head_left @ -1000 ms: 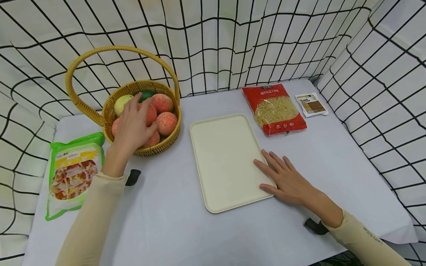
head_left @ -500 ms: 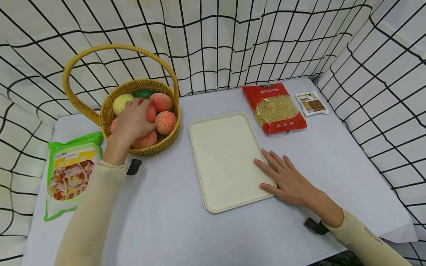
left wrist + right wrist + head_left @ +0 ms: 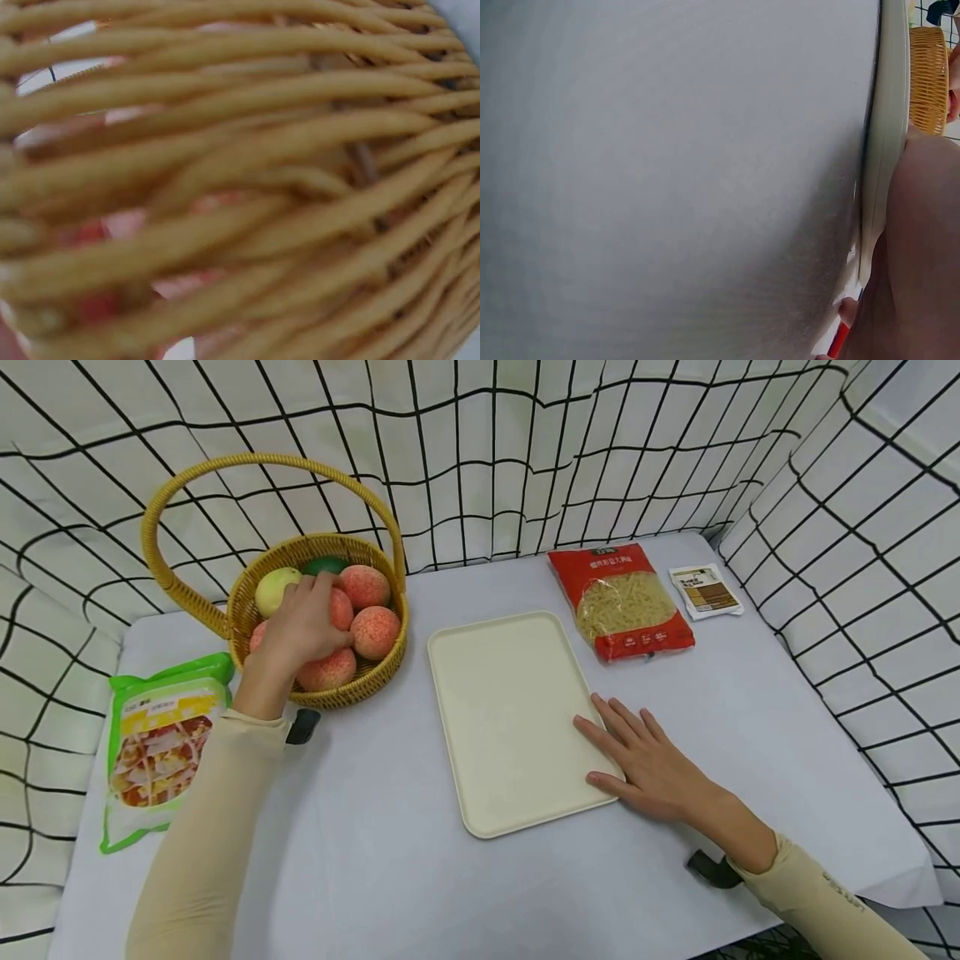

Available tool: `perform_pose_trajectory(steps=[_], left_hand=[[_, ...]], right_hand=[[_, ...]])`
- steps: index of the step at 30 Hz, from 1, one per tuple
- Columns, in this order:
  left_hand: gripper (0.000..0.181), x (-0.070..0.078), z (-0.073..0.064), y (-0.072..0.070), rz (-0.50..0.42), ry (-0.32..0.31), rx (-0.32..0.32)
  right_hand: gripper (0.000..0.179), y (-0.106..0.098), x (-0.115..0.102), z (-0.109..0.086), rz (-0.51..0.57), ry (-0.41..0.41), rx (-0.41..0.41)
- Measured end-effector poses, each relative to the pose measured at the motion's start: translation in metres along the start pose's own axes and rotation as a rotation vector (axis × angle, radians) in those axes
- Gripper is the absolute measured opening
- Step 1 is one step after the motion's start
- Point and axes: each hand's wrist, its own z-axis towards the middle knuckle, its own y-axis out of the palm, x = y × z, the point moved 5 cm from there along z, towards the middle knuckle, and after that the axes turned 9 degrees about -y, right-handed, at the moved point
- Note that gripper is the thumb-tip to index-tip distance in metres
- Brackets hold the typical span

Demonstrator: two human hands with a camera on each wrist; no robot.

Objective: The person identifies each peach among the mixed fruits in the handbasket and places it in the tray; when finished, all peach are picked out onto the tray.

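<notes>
My left hand [image 3: 303, 620] reaches into a yellow wicker basket [image 3: 352, 695] at the left, its fingers curled down over a pinkish-red peach [image 3: 341, 609] that it partly covers. Around that one sit other peaches [image 3: 375, 632], a pale yellow-green round fruit [image 3: 276, 589] and a dark green item [image 3: 325, 565] at the back. Basket weave [image 3: 247, 165] fills the left wrist view, hiding the fingertips. My right hand [image 3: 648, 767] rests with spread fingers on the right edge of a cream rectangular tray [image 3: 517, 727]. Close up, the right wrist view shows the tray's rim [image 3: 889, 127] beside this hand.
A green-and-white food bag [image 3: 165, 752] lies left of the basket. Behind the tray to the right are a red bag of pasta [image 3: 622, 602] and a small white-and-brown packet [image 3: 705, 592]. The basket's tall handle [image 3: 270, 458] arches upward. Black wire mesh [image 3: 487, 468] borders the table.
My left hand has lowered into the basket, its raised fingers curling down over the peach. The right hand has stayed on the tray's edge.
</notes>
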Motion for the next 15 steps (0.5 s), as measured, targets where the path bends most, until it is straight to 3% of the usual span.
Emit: perform_pose_trajectory(steps=[15], left_hand=[[0.084, -0.0054, -0.0048, 0.0028, -0.058, 0.070, 0.061]], right_hand=[[0.084, 0.0003, -0.0008, -0.0005, 0.009, -0.005, 0.014]])
